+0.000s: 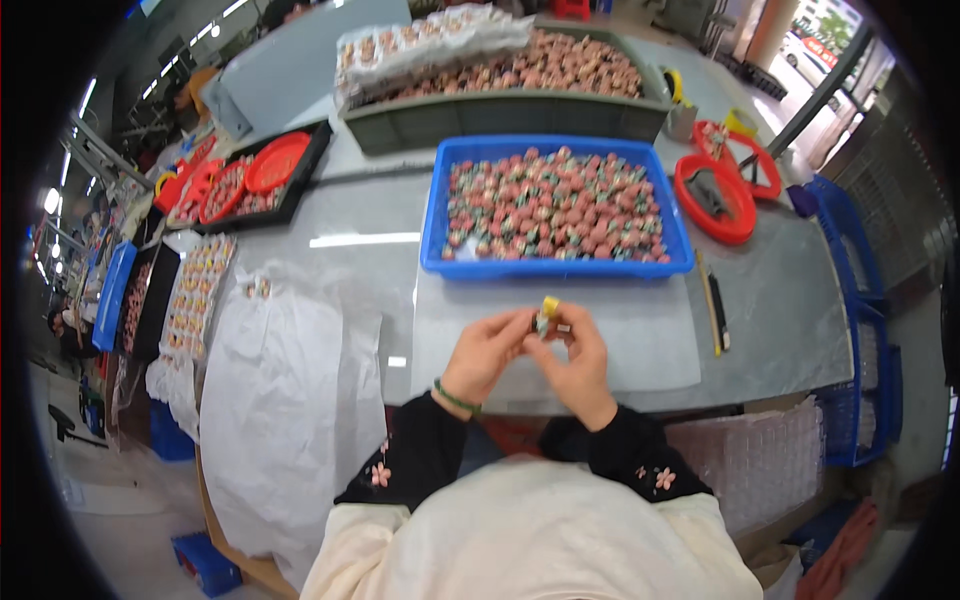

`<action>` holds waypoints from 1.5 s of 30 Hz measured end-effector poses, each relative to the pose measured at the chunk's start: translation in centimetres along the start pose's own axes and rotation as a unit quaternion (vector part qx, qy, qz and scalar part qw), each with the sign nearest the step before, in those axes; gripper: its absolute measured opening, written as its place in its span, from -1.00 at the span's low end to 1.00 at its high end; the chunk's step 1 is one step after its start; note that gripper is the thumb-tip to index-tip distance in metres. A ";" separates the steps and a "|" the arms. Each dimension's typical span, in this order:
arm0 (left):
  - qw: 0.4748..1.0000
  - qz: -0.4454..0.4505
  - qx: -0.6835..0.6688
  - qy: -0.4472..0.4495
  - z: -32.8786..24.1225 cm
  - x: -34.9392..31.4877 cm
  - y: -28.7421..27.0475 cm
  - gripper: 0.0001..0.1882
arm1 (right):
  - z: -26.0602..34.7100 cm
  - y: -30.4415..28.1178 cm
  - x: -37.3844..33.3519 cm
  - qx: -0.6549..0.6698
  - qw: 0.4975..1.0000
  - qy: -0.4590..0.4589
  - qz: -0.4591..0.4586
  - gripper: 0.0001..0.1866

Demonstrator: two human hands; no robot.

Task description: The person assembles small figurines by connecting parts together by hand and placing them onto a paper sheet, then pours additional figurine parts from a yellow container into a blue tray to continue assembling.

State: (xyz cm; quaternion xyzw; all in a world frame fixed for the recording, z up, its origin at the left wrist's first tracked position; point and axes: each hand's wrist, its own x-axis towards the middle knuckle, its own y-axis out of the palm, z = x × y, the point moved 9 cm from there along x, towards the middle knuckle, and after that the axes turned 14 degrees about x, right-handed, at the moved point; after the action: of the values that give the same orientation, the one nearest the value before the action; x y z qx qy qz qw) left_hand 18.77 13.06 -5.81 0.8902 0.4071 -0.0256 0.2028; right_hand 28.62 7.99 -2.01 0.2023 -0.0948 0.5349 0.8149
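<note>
My left hand [484,357] and my right hand [577,362] meet over the white sheet [640,340] at the table's near side. Their fingertips are closed around a small pale-green and dark figurine [543,324]. A bit of yellow [550,305] shows at its top; whether it belongs to the figurine or covers a fingertip, I cannot tell. Just beyond my hands stands a blue tray [560,269], filled with many small pink and green figurines [560,205] like it. My fingers hide most of the held piece.
Behind the blue tray is a grey-green crate [500,122] of more pieces, with a white moulded tray [430,45] across it. Red round trays [715,200] and a pencil-like stick [712,310] lie right. White plastic sheeting [270,380] and a filled blister tray [197,290] lie left.
</note>
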 end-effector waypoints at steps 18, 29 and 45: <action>0.998 -0.010 0.015 0.055 0.3 -1.0 -1.6 -0.67 | -3.5 0.3 -2.4 0.212 0.961 0.172 -0.045 -0.77; 0.996 -0.042 0.017 0.082 -0.1 -0.8 -2.6 -0.74 | -3.8 0.7 -2.8 0.176 0.966 0.188 -0.039 -0.78; 0.998 -0.018 -0.041 0.055 0.4 -0.8 -2.0 -0.73 | -2.3 0.4 -2.6 0.163 0.980 0.103 -0.040 -0.76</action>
State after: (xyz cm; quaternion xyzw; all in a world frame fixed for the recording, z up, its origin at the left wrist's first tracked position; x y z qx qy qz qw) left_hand 16.81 13.52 -6.67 0.8739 0.4342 0.0361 0.2157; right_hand 26.99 6.91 -4.93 0.2799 0.0868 0.5283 0.7969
